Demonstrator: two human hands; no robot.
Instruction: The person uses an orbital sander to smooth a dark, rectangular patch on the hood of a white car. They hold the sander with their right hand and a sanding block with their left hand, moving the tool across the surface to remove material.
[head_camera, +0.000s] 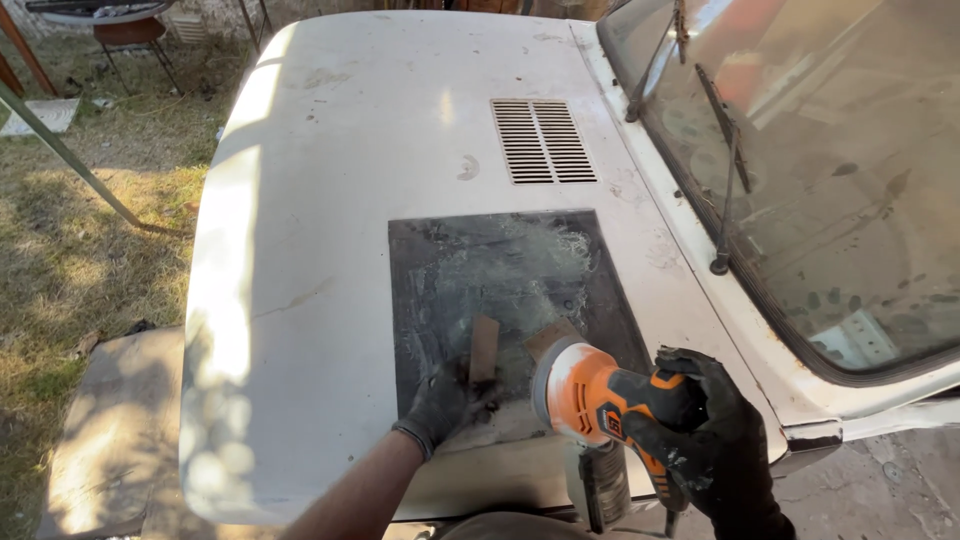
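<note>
Orange-and-black handheld power sander (590, 395), gripped in gloved right hand (715, 440), tilting above bare-metal patch (500, 290) on white car hood (330, 200); left hand (445, 400) pinching brown sanding strip (484, 350); risking gouging, nicked fingers.

orange sander (590, 398) tilted up; brown sandpaper strip (484, 349) flat on bare patch (500, 270).
</note>
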